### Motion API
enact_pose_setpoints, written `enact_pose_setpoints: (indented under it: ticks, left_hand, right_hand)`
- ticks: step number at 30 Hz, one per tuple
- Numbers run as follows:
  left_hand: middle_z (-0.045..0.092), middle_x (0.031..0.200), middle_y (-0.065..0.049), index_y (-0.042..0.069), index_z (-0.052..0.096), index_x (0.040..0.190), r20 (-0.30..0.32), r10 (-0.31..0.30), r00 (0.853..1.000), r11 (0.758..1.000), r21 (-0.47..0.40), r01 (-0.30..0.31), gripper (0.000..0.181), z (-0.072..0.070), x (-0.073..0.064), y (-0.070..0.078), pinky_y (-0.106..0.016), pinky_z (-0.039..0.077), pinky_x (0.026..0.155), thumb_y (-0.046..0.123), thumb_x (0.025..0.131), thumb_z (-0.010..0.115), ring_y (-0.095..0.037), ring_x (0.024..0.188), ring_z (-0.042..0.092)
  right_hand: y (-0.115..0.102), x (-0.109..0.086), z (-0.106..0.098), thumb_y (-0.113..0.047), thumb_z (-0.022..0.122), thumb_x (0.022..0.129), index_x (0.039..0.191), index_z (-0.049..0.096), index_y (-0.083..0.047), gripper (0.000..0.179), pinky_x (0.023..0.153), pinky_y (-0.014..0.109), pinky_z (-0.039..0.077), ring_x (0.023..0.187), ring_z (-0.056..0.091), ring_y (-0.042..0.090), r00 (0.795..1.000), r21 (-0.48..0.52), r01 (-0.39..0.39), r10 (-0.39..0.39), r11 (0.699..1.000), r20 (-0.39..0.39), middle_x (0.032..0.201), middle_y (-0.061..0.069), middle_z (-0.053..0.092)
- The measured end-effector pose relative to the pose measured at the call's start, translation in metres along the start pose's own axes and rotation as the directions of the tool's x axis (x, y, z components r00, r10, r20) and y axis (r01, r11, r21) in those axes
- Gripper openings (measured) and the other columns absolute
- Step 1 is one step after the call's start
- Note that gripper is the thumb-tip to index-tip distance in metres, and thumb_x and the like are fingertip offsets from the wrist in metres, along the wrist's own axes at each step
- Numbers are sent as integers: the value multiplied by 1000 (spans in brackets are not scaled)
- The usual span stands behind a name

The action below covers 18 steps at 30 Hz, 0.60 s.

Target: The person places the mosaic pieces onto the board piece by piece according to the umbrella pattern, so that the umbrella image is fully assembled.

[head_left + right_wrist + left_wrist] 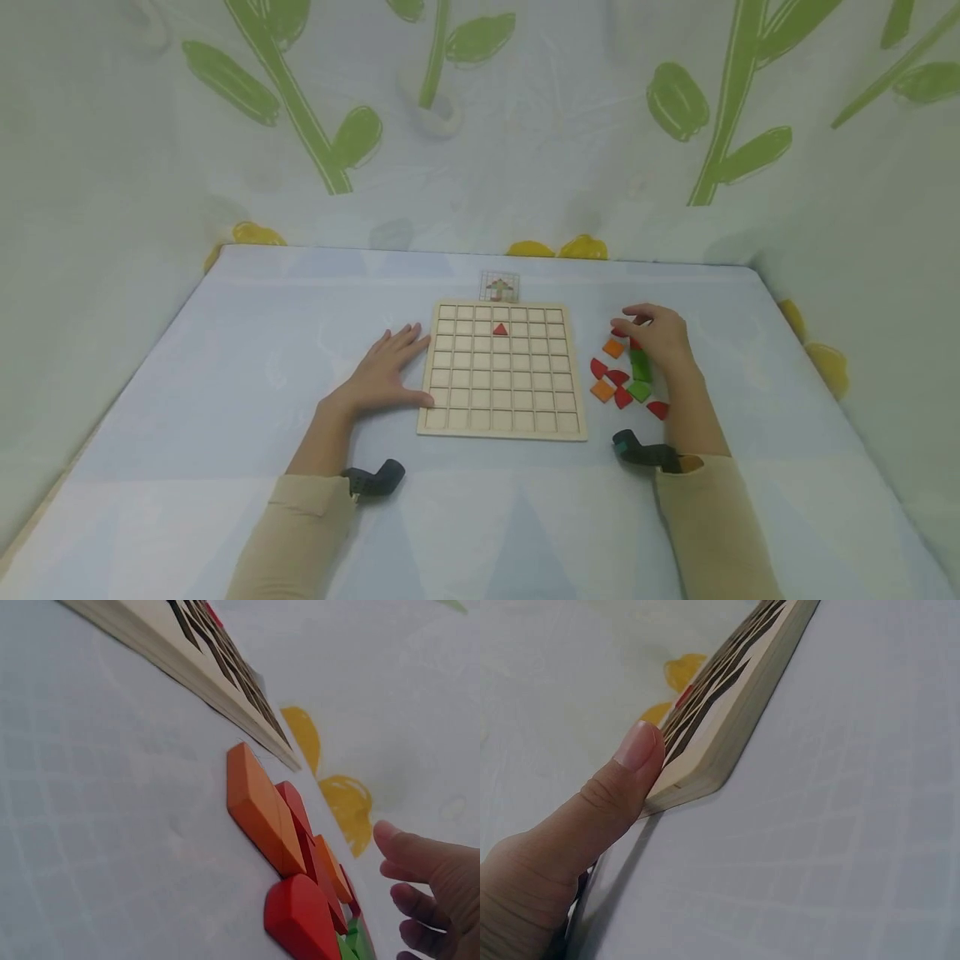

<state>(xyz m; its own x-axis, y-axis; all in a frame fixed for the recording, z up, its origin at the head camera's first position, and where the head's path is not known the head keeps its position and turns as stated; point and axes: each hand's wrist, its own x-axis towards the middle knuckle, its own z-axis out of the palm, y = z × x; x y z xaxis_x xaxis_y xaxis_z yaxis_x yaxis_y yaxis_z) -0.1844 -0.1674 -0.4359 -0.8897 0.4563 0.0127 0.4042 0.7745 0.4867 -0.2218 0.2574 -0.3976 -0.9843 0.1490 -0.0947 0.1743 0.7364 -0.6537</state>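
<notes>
A pale wooden board (502, 426) with a grid of square recesses lies on the table, and one red triangle piece (500, 330) sits in its upper part. My left hand (386, 372) rests beside the board's left edge, fingers spread, with the thumb touching the near-left corner area. To the right of the board my right hand (660, 335) hovers over a group of loose pieces, fingers loosely bent, nothing visible between thumb and fingers. Under and near it lie red rounded pieces (298, 913), orange squares (602, 390) and green pieces (641, 367).
A small card (500, 287) with a printed grid picture lies just beyond the board's far edge. The table (480, 517) is covered with a pale cloth, and a curtain (547, 167) with green leaf prints rises behind it.
</notes>
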Motion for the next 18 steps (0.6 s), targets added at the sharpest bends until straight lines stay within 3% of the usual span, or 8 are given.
enact_pose_setpoints:
  ticks: [8,18]
  left_hand:
    - [21,156,-13,8,32,147,-10,10,1000,1000,7,-10,107,1,-1,0,-42,3,119,60,65,76,-28,146,13]
    - [21,157,-12,8,32,147,-15,11,1000,1000,7,-11,107,0,0,0,-41,2,120,61,64,76,-27,146,13]
  right_hand:
    - [9,1,-1,-43,66,87,125,57,-2,56,78,30,47,99,47,30,997,19,-57,56,998,45,108,17,53]
    - [10,3,6,-36,64,90,127,56,-3,51,79,32,49,97,49,30,998,-16,-9,10,1000,63,112,19,56]
